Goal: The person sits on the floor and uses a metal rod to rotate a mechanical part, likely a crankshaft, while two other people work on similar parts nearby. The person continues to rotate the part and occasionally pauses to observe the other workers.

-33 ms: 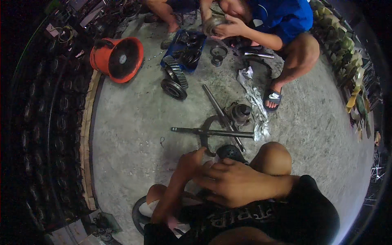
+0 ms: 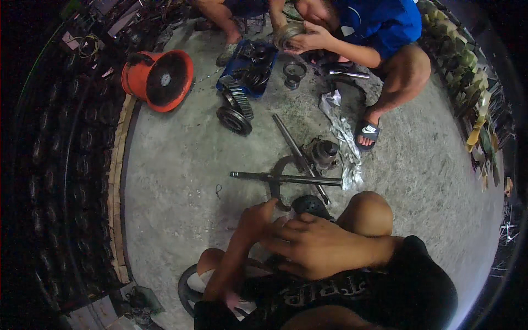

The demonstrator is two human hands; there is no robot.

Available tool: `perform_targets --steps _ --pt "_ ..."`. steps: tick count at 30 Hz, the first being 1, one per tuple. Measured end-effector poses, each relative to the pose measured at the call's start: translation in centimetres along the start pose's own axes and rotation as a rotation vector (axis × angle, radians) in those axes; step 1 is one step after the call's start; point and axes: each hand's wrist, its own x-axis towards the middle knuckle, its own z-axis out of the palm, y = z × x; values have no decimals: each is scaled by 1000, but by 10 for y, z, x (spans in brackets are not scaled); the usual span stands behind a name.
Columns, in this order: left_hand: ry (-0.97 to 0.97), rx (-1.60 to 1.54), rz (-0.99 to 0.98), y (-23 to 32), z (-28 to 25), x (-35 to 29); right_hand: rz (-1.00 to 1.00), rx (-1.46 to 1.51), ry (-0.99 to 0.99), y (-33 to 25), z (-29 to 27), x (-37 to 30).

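My right hand (image 2: 311,245) hangs in front of my lap with loosely bent fingers and gaps between them; I see nothing in it. Close against its fingertips is my left hand (image 2: 256,221), one digit pointing forward and the other fingers mostly hidden. Just beyond the hands lies a curved metal fork (image 2: 275,190), joined to or crossed by a steel rod (image 2: 250,175). Another steel rod (image 2: 289,133) lies slantwise across it. Beside the rods stands a round metal housing-like part (image 2: 323,153) with a dark top.
A crouching person in a blue shirt (image 2: 379,25) holds a ringed metal part (image 2: 290,35). A blue tray (image 2: 226,74) of dark parts stands near several gears (image 2: 235,120). Crumpled silvery sheeting (image 2: 342,129) lies right of the rods. An orange drum-shaped object (image 2: 184,77) is far left.
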Motion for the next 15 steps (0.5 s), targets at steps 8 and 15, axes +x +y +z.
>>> perform_targets --steps 8,15 --pt "9 -9 21 -5 2 1 -8 -13 -3 0 -2 2" --pt "43 -27 53 -7 5 0 5 -16 -14 -1 -3 2"
